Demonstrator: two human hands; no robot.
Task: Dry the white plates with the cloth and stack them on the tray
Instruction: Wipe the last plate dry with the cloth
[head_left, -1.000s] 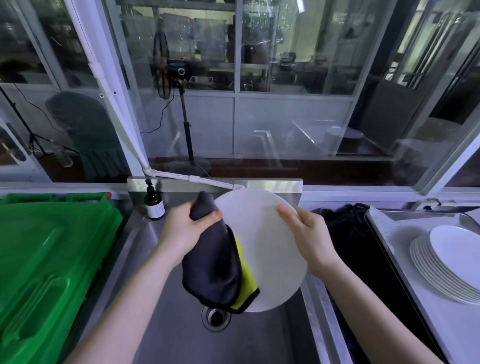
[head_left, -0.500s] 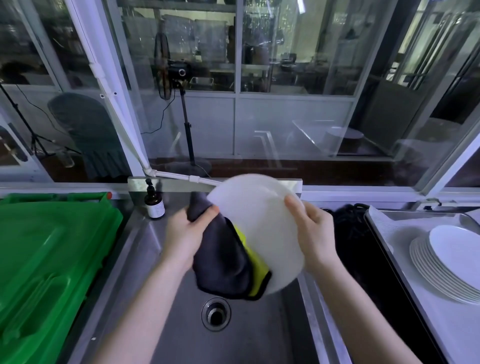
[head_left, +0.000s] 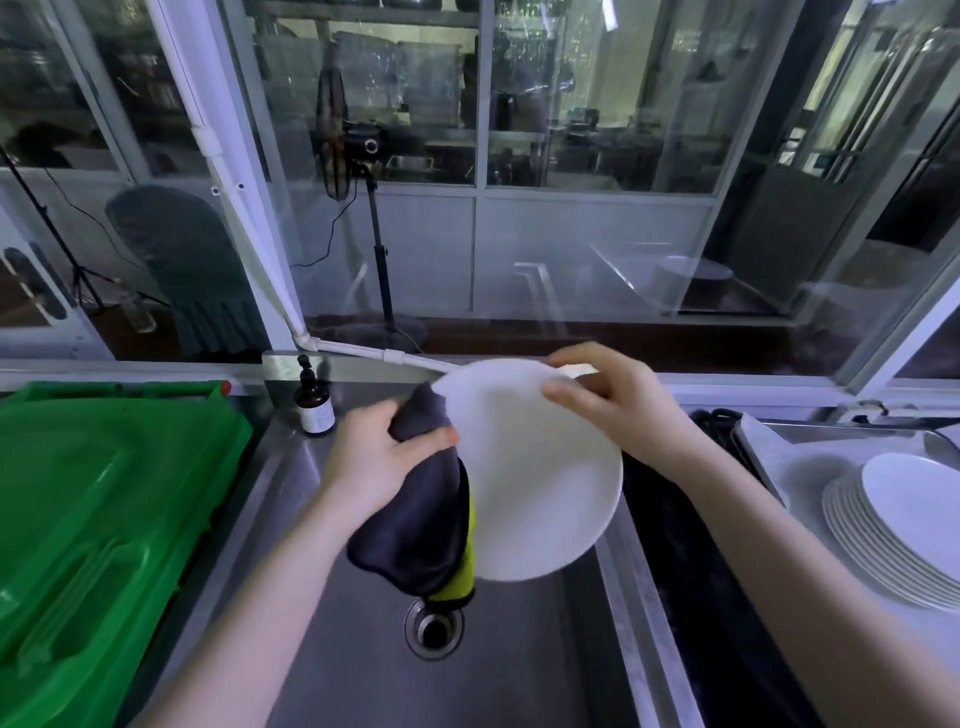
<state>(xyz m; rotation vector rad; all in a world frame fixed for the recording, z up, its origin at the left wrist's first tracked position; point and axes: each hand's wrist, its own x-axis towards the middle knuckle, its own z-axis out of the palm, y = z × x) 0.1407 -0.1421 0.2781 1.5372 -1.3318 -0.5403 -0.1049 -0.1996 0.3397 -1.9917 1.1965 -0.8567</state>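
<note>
A white plate (head_left: 540, 483) is held tilted on edge above the steel sink (head_left: 519, 665). My right hand (head_left: 618, 405) grips its top rim, thumb on the near face and fingers behind. My left hand (head_left: 379, 462) holds a dark grey cloth with a yellow side (head_left: 421, 535) against the plate's left edge; the cloth hangs down over the drain. A stack of several white plates (head_left: 904, 525) lies on the metal tray (head_left: 779, 441) at the right.
A green plastic bin lid (head_left: 98, 525) fills the left side. A small brown pump bottle (head_left: 313, 402) stands at the sink's back left corner. A black-lined basin (head_left: 691, 545) sits between sink and tray. The drain (head_left: 434, 626) is below the cloth.
My right hand has slid from the plate's right edge up to its top rim, turning the plate. The cloth and my left hand stay at the left edge.
</note>
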